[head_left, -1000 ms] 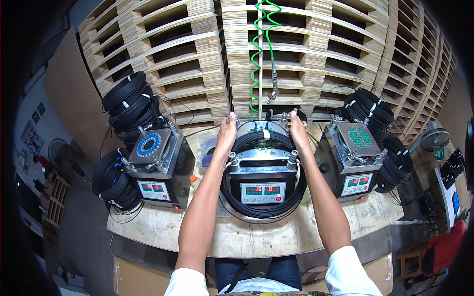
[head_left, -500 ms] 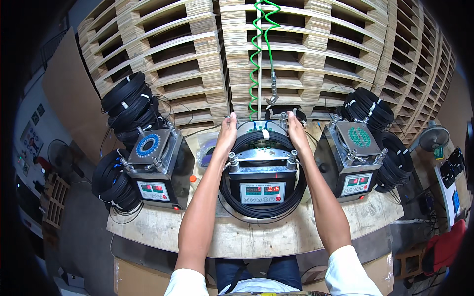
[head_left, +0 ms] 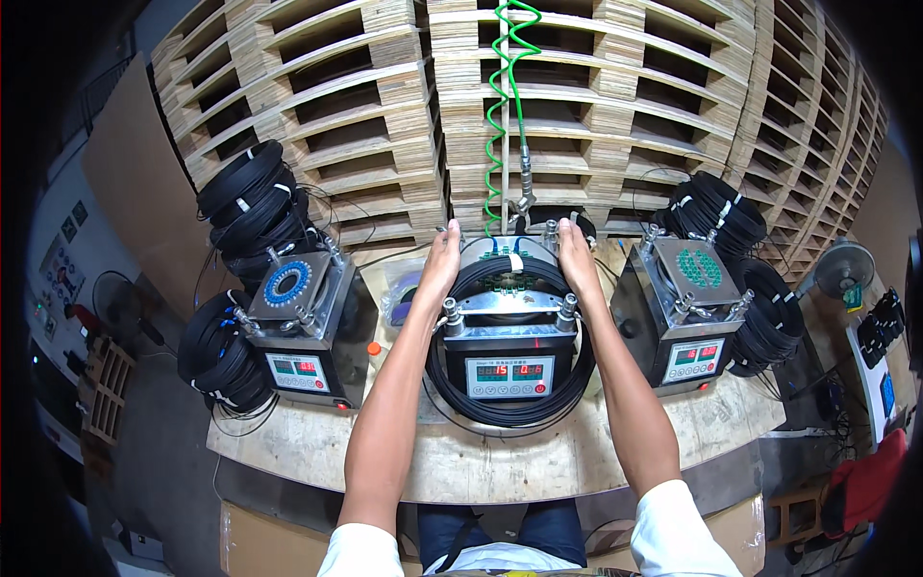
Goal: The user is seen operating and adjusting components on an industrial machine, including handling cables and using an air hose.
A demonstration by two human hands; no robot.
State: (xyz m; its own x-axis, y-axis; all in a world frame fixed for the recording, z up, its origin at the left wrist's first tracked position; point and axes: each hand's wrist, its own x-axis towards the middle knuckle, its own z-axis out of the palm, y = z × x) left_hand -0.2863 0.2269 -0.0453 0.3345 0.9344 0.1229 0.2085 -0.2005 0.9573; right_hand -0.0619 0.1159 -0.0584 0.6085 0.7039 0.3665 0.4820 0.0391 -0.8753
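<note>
A polishing machine (head_left: 510, 344) stands in front of me, a large coil of black cable (head_left: 508, 413) looped round it and tied with a white band. Small green fittings ring its metal top plate (head_left: 510, 302), which has upright clamp posts at the corners. My left hand (head_left: 442, 262) is closed at the far left clamp post, its palm side turned inward. Opposite it, my right hand (head_left: 576, 258) is closed at the far right post, where a bit of metal lever shows by the fingertips. Some fingers of both hands are hidden. The machine's red digits are lit.
Similar machines stand left (head_left: 300, 327) and right (head_left: 687, 313), beside stacked black cable coils (head_left: 252, 197). A green spiral air hose (head_left: 520, 106) with a metal nozzle hangs behind. An orange-capped bottle (head_left: 374, 350) sits near my left forearm. Wooden pallets (head_left: 385, 125) rise beyond the table (head_left: 461, 466).
The hanging air nozzle has swung slightly left. Digits on the middle and left machines' displays have changed. Both hands stay at the far posts with hardly any movement.
</note>
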